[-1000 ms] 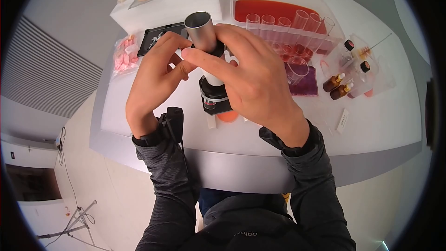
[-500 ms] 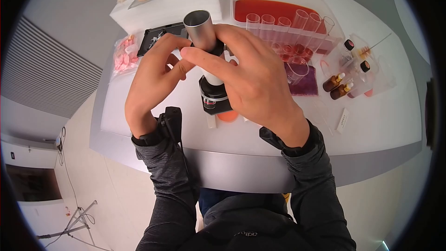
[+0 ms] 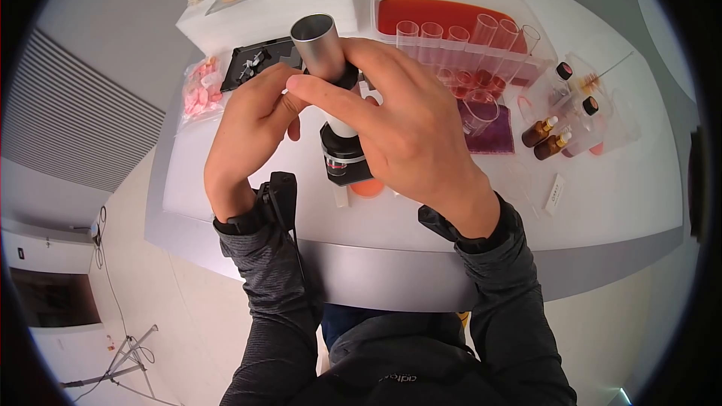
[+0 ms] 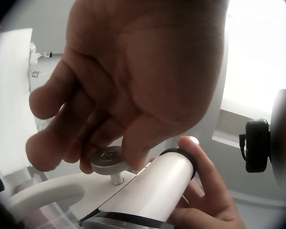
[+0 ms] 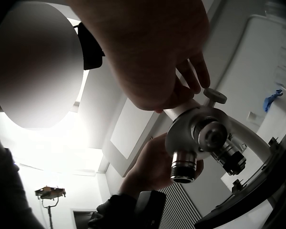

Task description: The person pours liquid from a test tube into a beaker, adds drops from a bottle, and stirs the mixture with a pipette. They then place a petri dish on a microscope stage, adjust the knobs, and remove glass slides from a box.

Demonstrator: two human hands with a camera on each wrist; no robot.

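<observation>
A white and black microscope (image 3: 344, 129) stands tilted in front of me, its open silver tube (image 3: 320, 49) pointing up. My right hand (image 3: 421, 135) grips the tube's black-collared part, thumb laid across its near side. At the microscope's left side, my left hand (image 3: 252, 124) curls its fingers at a knurled focus knob (image 4: 108, 161), with the thumb against the knob's edge in the left wrist view. Below both hands, the right wrist view shows a chrome objective lens (image 5: 183, 167) on the turret and the black stage (image 5: 262, 183). The far-side fingers are partly hidden by the tube.
Behind stand a white foam block (image 3: 271, 11) and a clear tub (image 3: 383, 7) of red liquid, with several glass tubes before it. Dropper bottles (image 3: 551, 147) are at right. A bag of pink pieces (image 3: 201, 90) and a black tray (image 3: 237, 75) lie at left.
The silver tube has shifted slightly left and up with the right hand around it. The left fingers have turned and closed in beside the tube.
</observation>
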